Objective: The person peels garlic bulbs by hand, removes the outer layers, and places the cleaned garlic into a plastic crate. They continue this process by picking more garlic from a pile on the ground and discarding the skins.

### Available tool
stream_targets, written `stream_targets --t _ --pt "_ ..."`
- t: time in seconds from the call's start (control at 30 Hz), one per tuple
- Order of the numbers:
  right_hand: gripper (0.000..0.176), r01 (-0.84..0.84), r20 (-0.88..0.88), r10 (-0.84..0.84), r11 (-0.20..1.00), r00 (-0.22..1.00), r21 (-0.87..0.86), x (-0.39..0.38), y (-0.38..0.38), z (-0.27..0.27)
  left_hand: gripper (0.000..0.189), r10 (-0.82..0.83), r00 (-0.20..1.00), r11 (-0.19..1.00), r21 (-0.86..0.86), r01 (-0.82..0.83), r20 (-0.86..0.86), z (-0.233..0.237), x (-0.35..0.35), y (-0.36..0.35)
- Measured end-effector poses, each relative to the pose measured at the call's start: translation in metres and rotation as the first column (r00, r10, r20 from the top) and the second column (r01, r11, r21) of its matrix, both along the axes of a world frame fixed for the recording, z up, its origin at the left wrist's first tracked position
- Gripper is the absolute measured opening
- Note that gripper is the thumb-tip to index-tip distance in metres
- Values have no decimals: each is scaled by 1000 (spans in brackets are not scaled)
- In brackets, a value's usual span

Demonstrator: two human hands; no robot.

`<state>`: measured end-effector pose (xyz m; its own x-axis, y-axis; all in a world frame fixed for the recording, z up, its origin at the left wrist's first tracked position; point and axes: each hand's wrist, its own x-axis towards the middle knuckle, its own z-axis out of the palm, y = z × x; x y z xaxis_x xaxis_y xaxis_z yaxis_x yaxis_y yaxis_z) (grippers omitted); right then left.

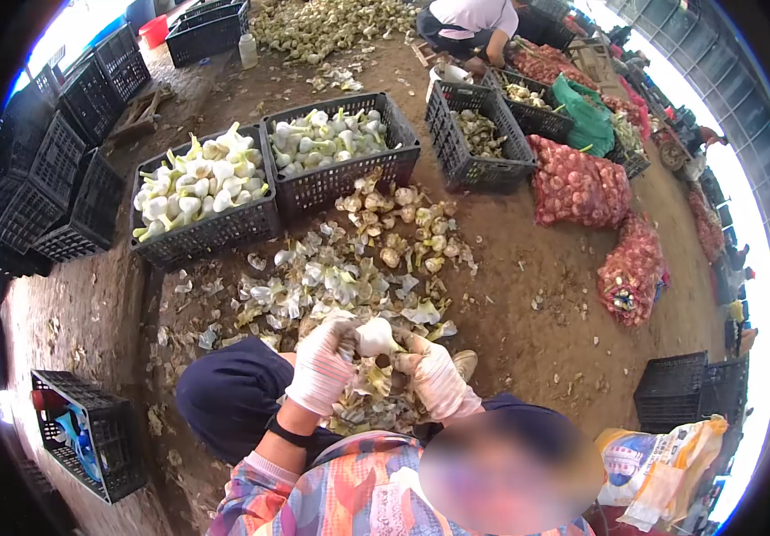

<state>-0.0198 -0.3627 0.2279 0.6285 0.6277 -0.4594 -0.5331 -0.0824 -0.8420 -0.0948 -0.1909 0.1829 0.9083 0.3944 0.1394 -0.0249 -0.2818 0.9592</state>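
Note:
Both my hands wear dirty white work gloves with thin stripes. A white garlic bulb is held between them, above my lap. My left hand is closed on the bulb's left side, and a dark watch or band circles that wrist. My right hand has its fingers closed at the bulb's stem end on the right; its fingertips are partly hidden. Beneath and in front of my hands lies a heap of peeled garlic skins. Beyond it is a small pile of unpeeled garlic bulbs.
Ahead stand a crate of cleaned garlic and another garlic crate. Red mesh sacks lie at right. Stacked black crates line the left. A co-worker crouches at the back near a large garlic heap.

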Motion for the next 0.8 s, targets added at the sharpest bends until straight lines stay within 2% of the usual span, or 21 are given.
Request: stream_targets --t 0.03,0.07,0.1,0.17,0.2,0.23,0.3,0.33,0.37,0.4,0.43,0.5,0.57,0.6,0.63,0.67,0.7,0.77,0.8 --pt "45 0 2 0 1000 1000 1 1 -1 -3 16 75 991 966 -240 -99 -107 6 2 1" --pt "46 59 -238 -12 980 971 191 0 -3 -8 11 129 979 846 -498 -191 -157 12 7 5" --pt "48 160 -461 23 922 887 354 -1 -5 -11 14 165 962 650 -709 -273 -219 18 12 8" --pt "49 166 -412 -14 927 911 336 -3 -3 -12 20 318 913 473 -792 -385 -254 -15 16 22" --pt "50 173 -364 -50 934 930 313 -3 -2 -13 23 245 943 537 -778 -327 -227 -10 13 25" --pt "52 186 -321 -89 939 943 288 -5 -3 -14 23 239 943 534 -780 -327 -231 -6 10 20" --pt "52 170 -292 -98 958 951 232 -7 -4 -22 30 68 995 724 -683 -100 -74 6 5 9" --pt "51 148 -232 -93 962 968 231 -7 -3 -23 34 -20 988 834 -547 -69 -155 15 13 6" --pt "51 127 -172 -88 966 981 226 -8 -2 -24 28 1 994 765 -639 -74 -113 29 9 -13" --pt "50 133 -83 -121 981 989 144 -11 5 -22 32 -1 999 894 -448 -15 -34 25 9 -14" --pt "50 131 -86 -119 981 989 142 -13 8 -23 37 -24 999 973 -228 33 42 20 9 -15" --pt "49 135 -24 -133 975 991 177 -15 11 -27 36 -3 998 983 -181 14 60 17 12 -12" --pt "46 88 -57 -81 989 995 115 -7 0 -34 36 17 997 991 -135 -7 77 8 13 -9" --pt "46 50 -204 -16 985 979 162 -3 -6 -32 35 44 999 925 -379 -31 25 7 14 -7" --pt "47 20 -341 56 976 938 215 0 -8 -31 34 58 998 800 -596 -64 -29 8 15 -5" --pt "47 20 -342 55 977 938 214 -1 -8 -33 32 84 986 556 -814 -168 -145 11 14 0" --pt "42 44 -435 113 942 893 333 -2 -7 -38 30 134 990 445 -890 -95 -39 5 17 -4" --pt "36 130 -573 253 829 780 544 -3 -5 -44 32 238 967 226 -963 -147 -92 -20 24 -8" --pt "27 161 -600 159 881 784 444 -4 -2 -40 32 238 967 226 -963 -144 -89 -26 26 -6"
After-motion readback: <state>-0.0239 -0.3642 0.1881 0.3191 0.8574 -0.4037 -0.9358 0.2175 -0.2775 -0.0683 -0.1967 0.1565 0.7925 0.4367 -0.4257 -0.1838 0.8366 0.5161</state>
